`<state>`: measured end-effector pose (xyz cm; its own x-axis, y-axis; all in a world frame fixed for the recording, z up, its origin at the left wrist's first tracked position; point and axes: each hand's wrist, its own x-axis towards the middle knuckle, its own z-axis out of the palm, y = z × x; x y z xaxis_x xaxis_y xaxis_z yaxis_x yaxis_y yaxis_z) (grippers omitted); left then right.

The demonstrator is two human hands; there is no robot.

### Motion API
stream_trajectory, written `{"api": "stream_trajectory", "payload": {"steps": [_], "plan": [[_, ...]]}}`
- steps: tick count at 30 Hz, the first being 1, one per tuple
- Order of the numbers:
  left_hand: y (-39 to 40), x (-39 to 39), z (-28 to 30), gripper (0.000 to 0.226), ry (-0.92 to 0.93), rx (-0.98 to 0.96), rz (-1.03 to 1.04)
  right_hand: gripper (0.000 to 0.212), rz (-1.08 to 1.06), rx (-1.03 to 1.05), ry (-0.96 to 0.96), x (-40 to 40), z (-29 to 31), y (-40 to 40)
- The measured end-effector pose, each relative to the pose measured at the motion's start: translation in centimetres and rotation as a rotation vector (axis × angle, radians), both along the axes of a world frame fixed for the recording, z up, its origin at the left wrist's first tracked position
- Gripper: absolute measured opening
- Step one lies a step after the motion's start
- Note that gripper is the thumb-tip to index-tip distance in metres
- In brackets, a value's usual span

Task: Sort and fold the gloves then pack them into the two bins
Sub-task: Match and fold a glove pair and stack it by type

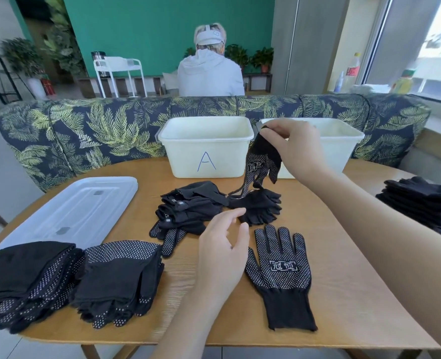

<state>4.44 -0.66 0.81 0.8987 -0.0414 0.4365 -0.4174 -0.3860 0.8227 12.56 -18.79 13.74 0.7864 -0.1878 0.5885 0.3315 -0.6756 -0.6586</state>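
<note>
— Stacks first, at the lower left of the frame?
— Yes. Two stacks of folded black knit gloves with white grip dots point(69, 281) lie side by side on the round wooden tabletop point(343, 281). Above them rests a translucent white plastic lid point(77, 211).

— And the middle of the frame?
— A loose heap of unsorted black gloves point(196, 208) sits below the white plastic bin marked with a blue letter A point(206, 146). The left hand point(222, 252) hovers just beside the heap, fingers relaxed, its grip on nothing.

— Right of that hand?
— One black dotted glove with a white printed label point(279, 270) lies flat, palm up, fingers pointing toward the bins.

— The right hand?
— The right hand point(297, 146) is raised in front of the second white plastic bin point(343, 141), its grip pinching the cuff of a hanging black dotted glove point(262, 161), whose fingertips dangle down to the heap.

— Far right edge?
— Another stack of black gloves point(421, 203) on the tabletop, partly cut off.
</note>
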Motion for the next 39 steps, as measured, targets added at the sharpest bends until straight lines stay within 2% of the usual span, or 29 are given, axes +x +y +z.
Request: {"api": "stream_trajectory", "payload": {"steps": [9, 15, 17, 22, 26, 29, 33, 35, 37, 39], "plan": [[-0.1, -1.1, 1.5, 0.045, -0.144, -0.149, 0.046, 0.014, 0.030, 0.035, -0.093, -4.7, 3.0, -0.3], [0.7, -1.6, 2.4, 0.058, -0.111, -0.206, 0.058, 0.009, 0.139, 0.104, -0.038, -8.3, 3.2, -0.2], [1.1, -1.7, 2.8, 0.062, -0.033, -0.229, 0.010, 0.009, 0.184, 0.130, -0.006, -9.1, 2.7, -0.3], [1.4, -1.8, 2.5, 0.048, 0.152, -0.279, -0.178, 0.009, 0.272, 0.205, 0.091, -10.6, 0.4, -0.3], [1.0, -2.1, 2.5, 0.030, 0.169, -0.282, -0.221, 0.008, 0.270, 0.241, 0.133, -11.2, -0.7, -0.5], [0.8, -2.1, 2.9, 0.026, 0.138, -0.250, -0.143, 0.008, 0.244, 0.269, 0.159, -11.5, -1.0, -0.8], [0.6, -1.8, 3.0, 0.025, 0.000, -0.024, 0.047, 0.007, 0.174, 0.264, 0.184, -11.6, -1.2, -1.6], [0.2, -2.0, 3.4, 0.027, -0.096, 0.014, 0.111, 0.007, 0.125, 0.260, 0.181, -11.5, -1.2, -1.9], [-0.4, -2.6, 4.2, 0.026, -0.115, -0.066, 0.055, 0.009, 0.100, 0.281, 0.171, -11.6, -0.9, -2.2], [-1.1, -3.4, 5.1, 0.030, 0.003, -0.186, -0.123, 0.012, 0.111, 0.307, 0.163, -11.8, -0.7, -2.2]]}}
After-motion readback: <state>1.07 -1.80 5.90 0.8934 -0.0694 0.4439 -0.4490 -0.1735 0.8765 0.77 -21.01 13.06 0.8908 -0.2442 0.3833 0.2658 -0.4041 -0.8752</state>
